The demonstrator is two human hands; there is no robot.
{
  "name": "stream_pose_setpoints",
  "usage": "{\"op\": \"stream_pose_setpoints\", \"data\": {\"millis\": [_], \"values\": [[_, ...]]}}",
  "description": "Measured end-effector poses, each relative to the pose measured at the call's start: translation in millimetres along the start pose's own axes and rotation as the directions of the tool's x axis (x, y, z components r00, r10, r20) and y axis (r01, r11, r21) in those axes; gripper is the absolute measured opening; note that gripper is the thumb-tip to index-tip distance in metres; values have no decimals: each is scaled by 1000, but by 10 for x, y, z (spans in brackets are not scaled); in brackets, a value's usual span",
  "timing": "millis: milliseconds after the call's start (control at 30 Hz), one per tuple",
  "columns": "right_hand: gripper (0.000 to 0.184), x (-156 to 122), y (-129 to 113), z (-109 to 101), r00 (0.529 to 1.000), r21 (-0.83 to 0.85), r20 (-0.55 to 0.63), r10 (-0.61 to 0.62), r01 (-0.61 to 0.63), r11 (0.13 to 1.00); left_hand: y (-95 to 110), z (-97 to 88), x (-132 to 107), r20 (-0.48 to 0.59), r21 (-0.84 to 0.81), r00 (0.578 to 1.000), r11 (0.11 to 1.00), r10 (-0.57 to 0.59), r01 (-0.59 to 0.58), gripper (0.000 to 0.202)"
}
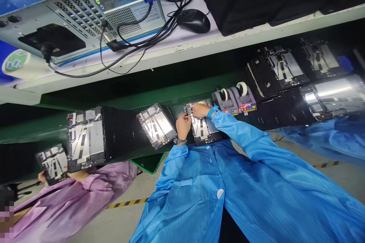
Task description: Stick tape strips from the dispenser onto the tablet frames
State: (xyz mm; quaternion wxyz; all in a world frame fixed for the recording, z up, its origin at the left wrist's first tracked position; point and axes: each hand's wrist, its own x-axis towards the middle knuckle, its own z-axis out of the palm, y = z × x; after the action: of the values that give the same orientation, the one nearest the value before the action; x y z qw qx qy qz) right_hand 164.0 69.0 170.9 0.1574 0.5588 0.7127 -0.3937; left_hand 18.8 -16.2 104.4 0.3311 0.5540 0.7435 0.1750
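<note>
An opened tablet with silver battery plates and black ribbon cables lies in front of me at the bench edge. At its upper left corner, my left hand has its thumb and fingertips drawn together. My right hand reaches over the top of the tablet, fingers pinched close to the left fingertips. What sits between the fingers of either hand is too small to make out. To the left, a stack of similar opened tablets stands at an angle on the bench.
Two tape dispensers with lit displays stand beyond my right hand. More opened tablets lie at the right. At the left, a co-worker in a pink sleeve holds another tablet. The shelf above bears a computer and a mouse.
</note>
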Motion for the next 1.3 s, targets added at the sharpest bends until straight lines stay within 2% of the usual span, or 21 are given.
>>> {"op": "stream_pose_setpoints", "data": {"millis": [167,333,467,600,700,933,1067,1300], "values": [[17,14,-35,-20,1000,-60,-3,4,-5,998,243,-115,-30,21,255,999,967,-32,26,38],[14,-38,-20,-57,1000,-40,-1,-2,2,999,391,-117,-42,8,351,999,936,-32,27,36],[14,-64,36,-67,999,8,13,30,-31,1000,259,-169,24,76,259,997,966,-26,5,36],[15,-73,89,-81,998,13,-39,39,-38,999,30,-269,101,198,-20,980,1000,15,-11,31],[12,-94,123,-86,998,14,-52,28,-27,1000,-6,-280,97,161,-77,987,997,27,-15,33],[8,-186,317,-41,991,135,-103,88,-73,988,287,-134,-37,25,270,1000,963,-4,-3,33],[14,-244,470,15,982,253,-131,134,-97,963,445,-89,-64,-21,393,1000,919,-11,18,30],[18,-264,563,190,960,354,-199,198,-118,928,466,-143,-122,12,360,1000,933,-21,15,29]]}}
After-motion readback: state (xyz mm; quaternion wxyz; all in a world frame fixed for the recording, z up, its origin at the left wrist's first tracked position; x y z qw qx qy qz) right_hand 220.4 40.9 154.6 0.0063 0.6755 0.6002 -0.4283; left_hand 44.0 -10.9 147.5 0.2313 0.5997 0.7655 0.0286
